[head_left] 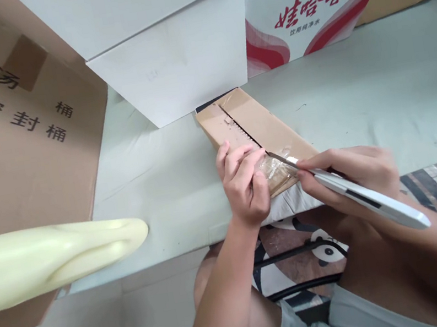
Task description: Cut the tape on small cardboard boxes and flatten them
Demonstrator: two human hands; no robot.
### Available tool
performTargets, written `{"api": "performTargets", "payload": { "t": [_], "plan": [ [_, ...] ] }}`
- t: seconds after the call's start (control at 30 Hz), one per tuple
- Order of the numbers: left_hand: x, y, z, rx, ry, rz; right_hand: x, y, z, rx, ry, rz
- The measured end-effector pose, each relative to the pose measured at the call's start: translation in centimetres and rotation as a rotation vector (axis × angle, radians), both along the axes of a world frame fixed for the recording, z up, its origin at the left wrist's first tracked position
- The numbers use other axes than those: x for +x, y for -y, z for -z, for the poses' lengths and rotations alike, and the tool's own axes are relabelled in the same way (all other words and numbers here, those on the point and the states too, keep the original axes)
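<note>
A small brown cardboard box (267, 116) lies on the pale green table cover near its front edge. A dark slit runs along its top, and crumpled clear tape (275, 168) covers the near end. My left hand (245, 181) presses on the box's left side with bent fingers, resting on it rather than wrapped round it. A white utility knife (368, 194) is gripped in my right hand (354, 171), its blade tip at the slit beside my left fingertips. My left fingers hide part of the box's left side.
White cartons (177, 64) stand behind the box, one with red lettering (314, 8). A large brown carton (27, 123) is at the left. A pale yellow smooth object (58, 257) juts in from the left edge. The table cover (379, 97) extends right.
</note>
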State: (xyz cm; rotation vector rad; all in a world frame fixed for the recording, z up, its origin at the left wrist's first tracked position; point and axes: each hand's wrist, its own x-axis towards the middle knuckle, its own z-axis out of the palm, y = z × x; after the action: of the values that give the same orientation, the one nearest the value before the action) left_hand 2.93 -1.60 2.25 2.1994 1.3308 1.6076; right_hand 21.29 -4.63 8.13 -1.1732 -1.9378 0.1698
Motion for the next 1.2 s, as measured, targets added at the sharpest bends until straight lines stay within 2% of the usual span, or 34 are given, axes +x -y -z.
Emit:
{"api": "performTargets", "payload": {
  "t": [0.27,0.5,0.73,0.97,1.2],
  "plan": [
    [-0.1,-0.2,0.1,0.009,0.0,-0.006,-0.5,-0.3,0.4,0.014,-0.036,0.01],
    [0.3,-0.5,0.5,0.032,0.079,-0.03,-0.5,-0.9,0.8,0.016,-0.079,-0.048],
    [0.4,-0.6,0.3,0.05,0.012,-0.07,-0.3,-1.0,1.3,0.051,-0.107,-0.093],
    [0.7,-0.8,0.4,0.089,0.087,-0.006,-0.2,-1.0,1.2,0.088,-0.098,-0.103],
    [0.6,-0.9,0.5,0.072,0.095,-0.024,-0.4,-1.0,0.9,0.043,-0.068,-0.09]
  ]
}}
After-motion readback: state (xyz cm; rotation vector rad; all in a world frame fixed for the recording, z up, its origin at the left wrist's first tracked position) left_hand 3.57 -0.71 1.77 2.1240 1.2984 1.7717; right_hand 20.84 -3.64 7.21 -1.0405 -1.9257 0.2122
